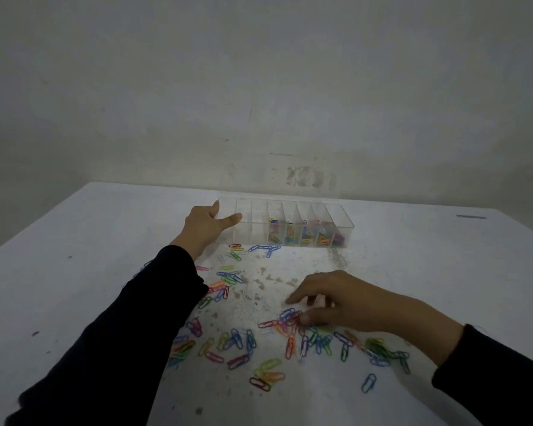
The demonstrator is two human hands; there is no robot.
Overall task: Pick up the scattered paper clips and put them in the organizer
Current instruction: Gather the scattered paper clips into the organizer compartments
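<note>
The left hand [204, 226] rests on the near left end of the clear organizer [293, 224], thumb and forefinger spread against its wall, gripping nothing else. Coloured clips already lie in the compartments right of that hand. The right hand [336, 299] hovers low over the table [59, 272], fingers curled and half closed, fingertips [305, 318] touching a small cluster of clips [285, 318]; whether any is pinched cannot be told. More clips lie scattered just below and left of this hand.
</note>
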